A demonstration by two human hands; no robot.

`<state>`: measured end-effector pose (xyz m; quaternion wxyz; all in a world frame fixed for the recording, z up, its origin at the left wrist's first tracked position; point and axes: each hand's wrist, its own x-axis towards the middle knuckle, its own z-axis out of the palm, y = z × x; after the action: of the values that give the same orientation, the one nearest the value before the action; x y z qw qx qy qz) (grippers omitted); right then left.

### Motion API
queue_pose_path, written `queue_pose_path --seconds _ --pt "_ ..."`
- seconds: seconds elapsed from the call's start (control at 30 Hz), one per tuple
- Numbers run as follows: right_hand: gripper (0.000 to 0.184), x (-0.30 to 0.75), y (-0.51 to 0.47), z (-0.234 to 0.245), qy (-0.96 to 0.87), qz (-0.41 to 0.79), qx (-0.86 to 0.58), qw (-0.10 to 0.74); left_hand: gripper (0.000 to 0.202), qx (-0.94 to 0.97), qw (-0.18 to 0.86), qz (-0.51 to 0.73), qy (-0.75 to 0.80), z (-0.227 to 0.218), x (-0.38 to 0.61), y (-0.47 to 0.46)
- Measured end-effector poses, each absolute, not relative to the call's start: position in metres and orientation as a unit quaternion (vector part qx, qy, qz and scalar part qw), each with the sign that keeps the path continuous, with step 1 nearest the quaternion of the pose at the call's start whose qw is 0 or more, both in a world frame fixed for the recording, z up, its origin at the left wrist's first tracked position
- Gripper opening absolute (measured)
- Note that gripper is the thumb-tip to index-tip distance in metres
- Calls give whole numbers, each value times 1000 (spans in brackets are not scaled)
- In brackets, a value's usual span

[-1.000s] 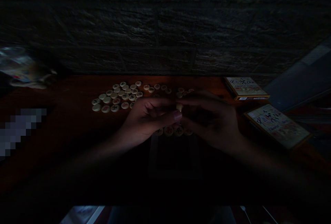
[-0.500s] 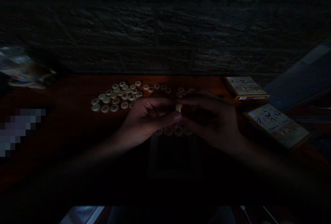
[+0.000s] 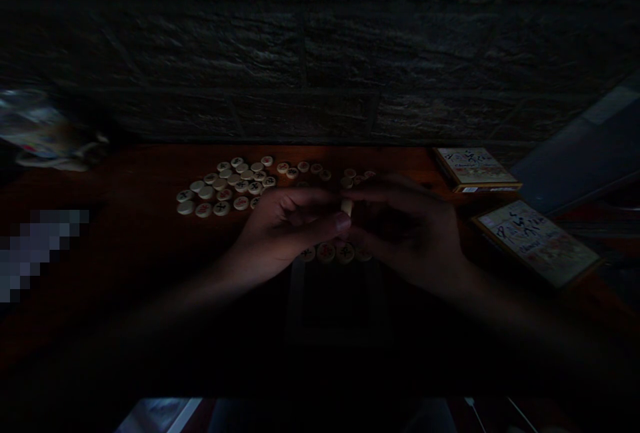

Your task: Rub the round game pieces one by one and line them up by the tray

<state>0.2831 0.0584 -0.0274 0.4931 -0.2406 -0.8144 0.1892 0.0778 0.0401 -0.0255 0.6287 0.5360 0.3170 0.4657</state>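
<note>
A pale round Chinese chess piece (image 3: 347, 206) is held on edge between the fingertips of both hands, above the table. My left hand (image 3: 295, 223) pinches it with the thumb in front. From the other side, my right hand (image 3: 415, 223) closes its fingertips around the same piece, though deep shadow partly hides the contact. Just below the hands is a row of pieces (image 3: 326, 252) with red and black characters, along the top of a dark framed rectangle (image 3: 297, 306). Behind my left hand lies a loose group of pieces (image 3: 223, 195), some face up and some blank side up.
Several more pieces (image 3: 303, 167) lie farther back, partly behind my hands. Two printed boxes, a far box (image 3: 475, 166) and a near box (image 3: 537, 240), lie at the right. A clear plastic-looking container (image 3: 40, 130) stands at the left. A stone wall (image 3: 320, 53) borders the wooden table (image 3: 150, 173).
The held piece has turned slightly between the fingertips. Both hands otherwise stay nearly in place, and the pieces on the table have not moved.
</note>
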Motion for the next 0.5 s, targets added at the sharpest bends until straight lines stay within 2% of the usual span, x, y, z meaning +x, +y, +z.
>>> queue_pose_path --seconds 0.37,0.5 --pt "32 283 57 -26 -815 190 -230 496 10 538 638 466 295 -25 79 41" --pt "37 283 57 -26 -816 185 -239 493 18 540 626 470 309 -24 79 41"
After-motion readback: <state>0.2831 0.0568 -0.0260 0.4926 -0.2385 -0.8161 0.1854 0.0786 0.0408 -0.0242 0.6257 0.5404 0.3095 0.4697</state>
